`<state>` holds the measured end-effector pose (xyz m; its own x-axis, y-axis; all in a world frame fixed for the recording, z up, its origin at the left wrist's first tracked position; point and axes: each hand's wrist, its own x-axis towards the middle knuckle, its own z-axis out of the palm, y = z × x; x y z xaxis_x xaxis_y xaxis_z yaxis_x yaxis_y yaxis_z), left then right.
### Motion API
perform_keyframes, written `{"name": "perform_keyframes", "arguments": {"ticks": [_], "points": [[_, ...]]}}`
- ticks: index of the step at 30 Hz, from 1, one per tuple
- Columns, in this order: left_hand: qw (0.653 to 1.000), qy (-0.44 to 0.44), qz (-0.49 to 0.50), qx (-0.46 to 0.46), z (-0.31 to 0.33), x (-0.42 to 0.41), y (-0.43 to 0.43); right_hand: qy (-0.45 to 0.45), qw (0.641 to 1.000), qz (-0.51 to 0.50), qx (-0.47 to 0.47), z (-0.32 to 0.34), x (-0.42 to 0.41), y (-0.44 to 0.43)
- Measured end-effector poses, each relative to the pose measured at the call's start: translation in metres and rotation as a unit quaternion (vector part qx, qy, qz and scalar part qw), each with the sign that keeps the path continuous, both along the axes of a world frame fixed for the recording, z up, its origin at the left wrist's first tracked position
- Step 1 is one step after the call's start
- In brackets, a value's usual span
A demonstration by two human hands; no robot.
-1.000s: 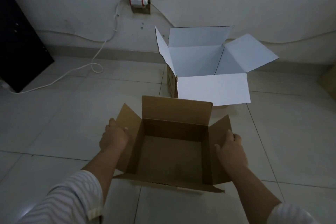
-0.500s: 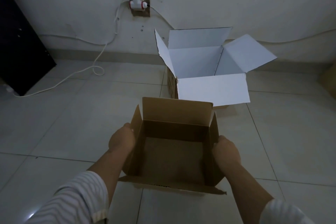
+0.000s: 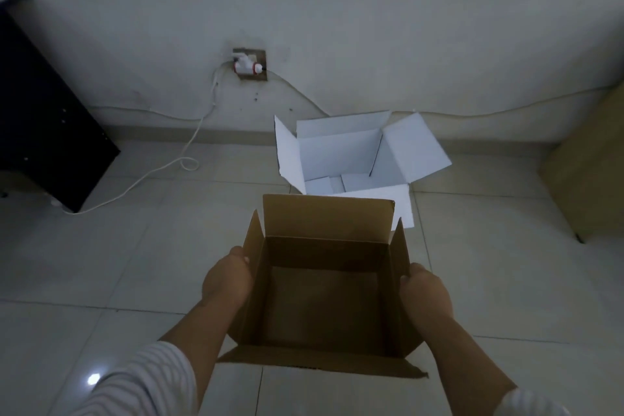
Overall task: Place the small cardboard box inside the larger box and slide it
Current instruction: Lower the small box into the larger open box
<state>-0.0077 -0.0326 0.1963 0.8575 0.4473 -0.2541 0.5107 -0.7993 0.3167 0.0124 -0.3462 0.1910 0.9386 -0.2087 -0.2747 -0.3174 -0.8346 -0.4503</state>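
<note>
An open brown cardboard box (image 3: pixel 324 294) is held between both hands, its flaps standing up and its inside empty. My left hand (image 3: pixel 228 280) presses against its left wall and flap. My right hand (image 3: pixel 425 294) grips the right wall. Just beyond it on the tiled floor stands the larger box (image 3: pixel 341 152), white inside, with all flaps folded outward; its near flap is partly hidden behind the brown box's far flap.
A wall runs behind the white box, with a socket and plug (image 3: pixel 248 66) and a white cable (image 3: pixel 162 169) trailing over the floor. A black cabinet (image 3: pixel 44 118) stands at the left, a tan wooden cabinet (image 3: pixel 591 165) at the right.
Both hands have pushed the side flaps upright and gripped the brown box. It now sits higher and nearer the white box, and the view has pulled back.
</note>
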Motion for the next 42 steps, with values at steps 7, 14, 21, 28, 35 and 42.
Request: {"name": "perform_keyframes", "arguments": {"ticks": [7,14,21,28,35,42], "points": [[0.998,-0.054,-0.021,0.011,0.136,0.029,-0.039,-0.022,1.000,-0.003,-0.004,0.139,0.035,-0.038],[0.995,-0.101,0.001,0.003,0.191,0.082,-0.067,-0.075,0.997,0.029,-0.014,0.201,0.102,-0.060],[0.993,-0.118,0.012,-0.011,0.174,0.168,-0.078,-0.080,0.995,0.054,-0.031,0.192,0.200,-0.064],[0.988,-0.153,0.024,-0.016,0.116,0.267,-0.084,-0.101,0.992,0.069,-0.032,0.141,0.312,-0.065],[0.983,-0.175,0.049,0.011,0.059,0.350,-0.092,-0.115,0.989,0.090,-0.029,0.085,0.403,-0.062],[0.978,-0.199,0.054,0.041,0.008,0.396,-0.102,-0.139,0.986,0.092,-0.007,0.022,0.453,-0.066]]}}
